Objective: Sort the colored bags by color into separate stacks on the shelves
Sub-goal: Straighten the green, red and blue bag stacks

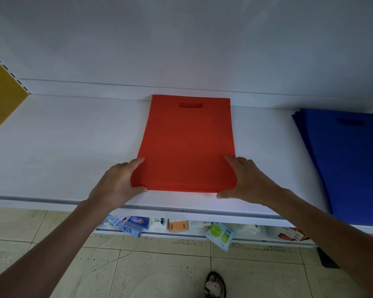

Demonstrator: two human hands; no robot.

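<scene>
Red bags (pixel 187 143) on shelf (pixel 63 147), left hand (pixel 116 183) and right hand (pixel 248 181) gripping near corners

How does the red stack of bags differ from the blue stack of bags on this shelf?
The red stack lies mid-shelf, fully in view; the blue stack lies to its right, cut by the picture's edge. The left hand and right hand hold the red stack's near corners; nothing touches the blue stack. Both lie flat on the white shelf, handle cut-outs toward the back wall.
</scene>
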